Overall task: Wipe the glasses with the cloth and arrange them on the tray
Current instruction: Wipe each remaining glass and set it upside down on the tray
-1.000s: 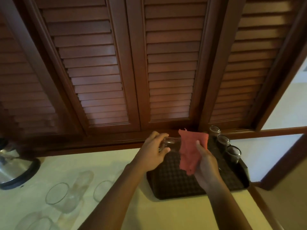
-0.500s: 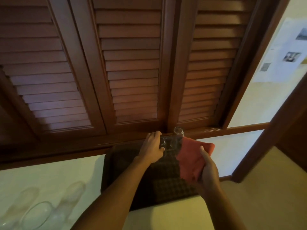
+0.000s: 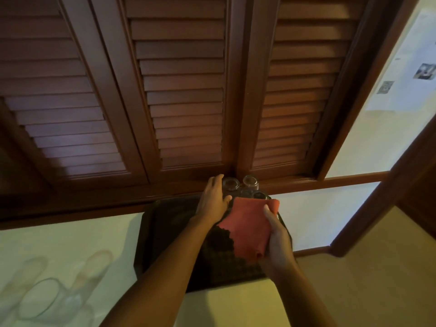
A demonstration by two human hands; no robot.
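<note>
Landmark: the dark tray on the pale tabletop; all places below are given relative to it.
Unwiped glasses: to the left of the tray, lying on the tabletop near the lower left corner of the view; clear and blurred, so the count cannot be told with certainty.
Left hand: over the tray's far edge, fingers relaxed and fairly straight, alongside the just-placed glass. Whether they touch it or stand just clear cannot be told; they do not visibly wrap it.
Just-placed glass: upright at the tray's far edge, close against the wooden shutter doors.
Arranged glasses: at least 2 more stand to the right of the just-placed one at the tray's far right corner, partly hidden by the cloth.
Cloth: red, above the tray's right half, draped over the palm.
Right hand: fingers curled round the cloth, thumb pressing its upper edge.
Step in hand (judgement): release of 1 wiped glass into the row; several remain, so the task looks partly done.
Advice for doing it well: confirm the glass sits flat on the textured liner before lifting away; withdraw the left hand straight up and back so it does not knock the neighbours; keep the cloth clear of the rims.
Risk (judgement): glasses stand close together near the tray's edge; a sideways brush could tip 1 into the next.
</note>
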